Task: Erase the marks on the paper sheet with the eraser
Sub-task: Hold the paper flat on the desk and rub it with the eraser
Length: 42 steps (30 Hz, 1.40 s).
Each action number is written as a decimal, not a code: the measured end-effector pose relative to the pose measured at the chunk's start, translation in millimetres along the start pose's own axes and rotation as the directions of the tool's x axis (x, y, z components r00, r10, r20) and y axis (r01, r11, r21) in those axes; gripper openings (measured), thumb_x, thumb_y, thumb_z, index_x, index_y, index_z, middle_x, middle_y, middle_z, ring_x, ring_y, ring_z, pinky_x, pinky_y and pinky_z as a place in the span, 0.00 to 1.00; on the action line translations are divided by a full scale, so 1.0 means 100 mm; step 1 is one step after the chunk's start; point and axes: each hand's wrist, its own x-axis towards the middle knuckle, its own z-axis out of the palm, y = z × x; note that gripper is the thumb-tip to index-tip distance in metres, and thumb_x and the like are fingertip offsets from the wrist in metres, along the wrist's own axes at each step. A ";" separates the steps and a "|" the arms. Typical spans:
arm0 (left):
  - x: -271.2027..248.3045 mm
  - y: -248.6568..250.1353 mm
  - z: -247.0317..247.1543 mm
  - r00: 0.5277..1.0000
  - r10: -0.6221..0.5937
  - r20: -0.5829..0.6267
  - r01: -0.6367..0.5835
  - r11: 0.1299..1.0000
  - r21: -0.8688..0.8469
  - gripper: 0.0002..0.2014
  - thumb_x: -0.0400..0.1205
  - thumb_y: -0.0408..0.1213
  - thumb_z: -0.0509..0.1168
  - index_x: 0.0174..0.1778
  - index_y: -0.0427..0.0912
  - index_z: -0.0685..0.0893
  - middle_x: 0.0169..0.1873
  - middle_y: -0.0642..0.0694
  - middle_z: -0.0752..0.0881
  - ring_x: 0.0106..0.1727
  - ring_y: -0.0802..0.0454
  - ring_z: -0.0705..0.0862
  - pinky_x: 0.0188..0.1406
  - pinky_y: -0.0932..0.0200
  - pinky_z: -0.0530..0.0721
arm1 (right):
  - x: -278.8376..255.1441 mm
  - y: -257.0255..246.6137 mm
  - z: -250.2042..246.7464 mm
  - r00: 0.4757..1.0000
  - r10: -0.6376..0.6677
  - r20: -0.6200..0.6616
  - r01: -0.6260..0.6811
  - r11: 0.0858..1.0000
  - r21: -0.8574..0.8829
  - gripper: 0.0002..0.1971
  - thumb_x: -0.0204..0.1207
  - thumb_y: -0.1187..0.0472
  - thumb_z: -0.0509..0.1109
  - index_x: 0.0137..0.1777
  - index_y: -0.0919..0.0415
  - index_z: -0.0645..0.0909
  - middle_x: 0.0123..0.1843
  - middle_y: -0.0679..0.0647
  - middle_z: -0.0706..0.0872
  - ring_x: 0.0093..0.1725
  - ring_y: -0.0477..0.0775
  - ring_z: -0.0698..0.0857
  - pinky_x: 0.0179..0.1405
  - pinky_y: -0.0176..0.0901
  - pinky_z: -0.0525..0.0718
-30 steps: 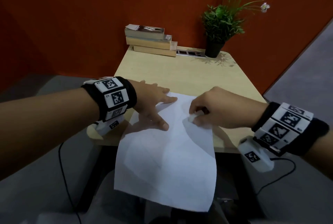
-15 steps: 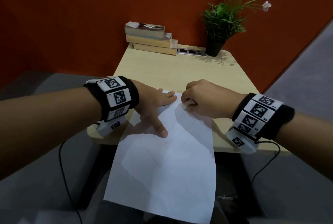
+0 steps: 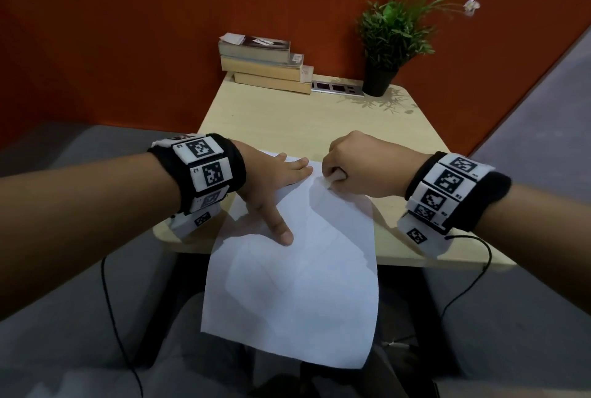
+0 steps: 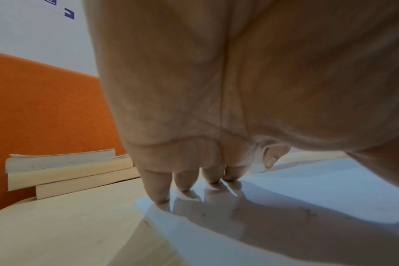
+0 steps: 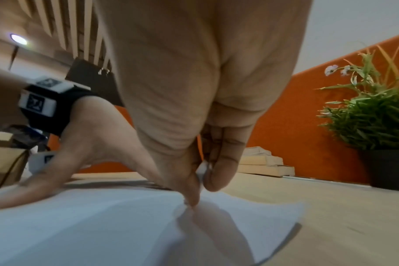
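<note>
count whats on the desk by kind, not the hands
books: 3
paper sheet: 1
eraser: 1
potted plant: 1
socket strip: 1
total: 7

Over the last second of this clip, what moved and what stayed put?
The right hand, pinching the white eraser, rubbed away from the person, from mid-sheet toward the far edge of the paper sheet, ending close to the left fingertips. The sheet's hanging near end shifted slightly. The left hand stayed pressed flat on the paper's left side; books and plant unchanged.
</note>
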 end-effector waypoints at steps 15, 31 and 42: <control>0.02 -0.02 0.03 1.000 0.016 -0.001 -0.016 1.000 -0.020 0.74 0.60 0.81 0.74 0.90 0.62 0.31 0.89 0.64 0.32 0.90 0.51 0.32 0.89 0.32 0.45 | -0.06 -0.19 0.04 0.999 -0.045 -0.020 0.043 0.996 -0.075 0.15 0.79 0.62 0.69 0.32 0.52 0.72 0.37 0.47 0.73 0.37 0.59 0.79 0.36 0.57 0.84; 0.02 0.01 0.00 1.000 0.006 0.000 -0.006 1.000 0.003 0.72 0.62 0.80 0.74 0.90 0.61 0.32 0.89 0.64 0.33 0.91 0.51 0.33 0.89 0.33 0.45 | -0.02 -0.13 -0.04 0.995 0.096 0.020 -0.096 0.995 -0.014 0.07 0.72 0.61 0.71 0.32 0.54 0.82 0.32 0.52 0.81 0.35 0.61 0.83 0.36 0.61 0.91; 0.03 -0.01 -0.02 1.000 -0.006 -0.004 0.006 1.000 -0.006 0.73 0.61 0.81 0.74 0.90 0.62 0.33 0.89 0.64 0.33 0.91 0.52 0.34 0.90 0.32 0.45 | -0.10 -0.02 -0.11 0.990 0.135 -0.047 -0.131 0.989 0.068 0.09 0.79 0.59 0.74 0.54 0.56 0.94 0.47 0.52 0.94 0.48 0.56 0.88 0.51 0.57 0.92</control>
